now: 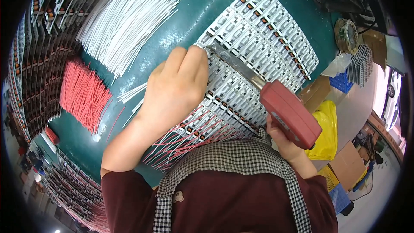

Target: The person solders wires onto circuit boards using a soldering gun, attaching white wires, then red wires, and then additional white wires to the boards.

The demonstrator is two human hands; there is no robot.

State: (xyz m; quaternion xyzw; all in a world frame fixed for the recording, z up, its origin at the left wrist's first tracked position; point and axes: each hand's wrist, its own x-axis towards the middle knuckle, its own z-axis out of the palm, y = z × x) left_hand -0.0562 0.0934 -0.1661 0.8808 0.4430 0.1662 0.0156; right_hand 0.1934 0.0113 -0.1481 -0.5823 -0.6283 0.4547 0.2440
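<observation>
My right hand [281,137] is wrapped round the grip of a red soldering gun [291,114]. The iron's long metal tip [235,64] slants up and left, ending just by the fingers of my left hand [179,77]. Those fingers are closed in a pinch at the left edge of a panel of small white circuit boards [263,30]; whatever they hold is hidden behind them. Orange-brown parts sit in rows across the panel. Red and white wires [185,142] trail from its near rows towards my checked apron.
White wires [129,21] lie in a large bundle at the far left, with a red wire bundle [84,95] nearer. Stacked board panels [39,69] line the left rim. At the right are a tape roll [346,36], a blue basket [340,82] and a yellow bag [325,129].
</observation>
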